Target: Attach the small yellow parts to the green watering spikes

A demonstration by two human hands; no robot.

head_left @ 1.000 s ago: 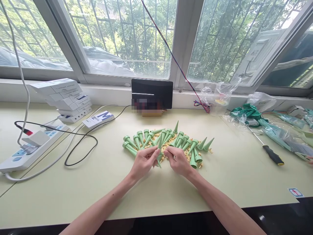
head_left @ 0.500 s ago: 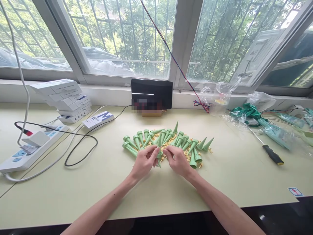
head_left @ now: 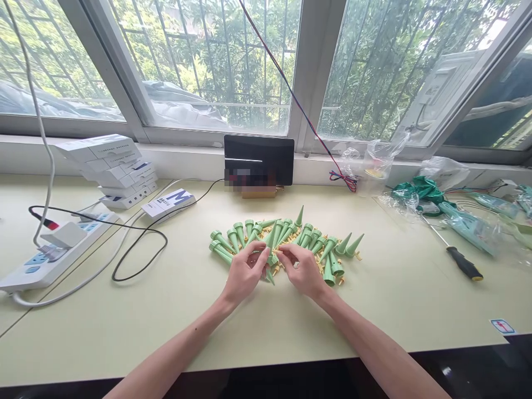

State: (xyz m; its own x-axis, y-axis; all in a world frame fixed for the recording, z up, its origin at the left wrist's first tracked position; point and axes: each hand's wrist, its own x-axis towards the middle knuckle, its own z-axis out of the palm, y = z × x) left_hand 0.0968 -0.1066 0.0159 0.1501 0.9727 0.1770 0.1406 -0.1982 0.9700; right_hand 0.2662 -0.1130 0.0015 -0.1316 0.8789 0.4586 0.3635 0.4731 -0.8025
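Observation:
My left hand (head_left: 244, 272) is closed on a green plastic cone spike (head_left: 271, 238), its tip pointing up and away and its wider ribbed end low between my hands. Opposite it, the thumb and fingers of my right hand (head_left: 304, 272) pinch a small yellow plastic piece (head_left: 276, 251) close to the spike's wide end; whether the two touch I cannot tell. Around both hands lies a fan of green spikes (head_left: 328, 248), several with ribbed caps, over scattered small yellow pieces (head_left: 341, 281). Another spike's tip (head_left: 270, 277) shows below my left fingers.
A dark screen (head_left: 258, 160) stands at the back by the window. To the left are a power strip (head_left: 62, 252), looping cables and stacked white boxes (head_left: 112, 169). A screwdriver (head_left: 463, 263) and plastic bags (head_left: 469, 224) lie to the right.
The spike in my left hand has tilted slightly, its wide end now turned more toward my right hand. The yellow piece in my right fingers shows more clearly.

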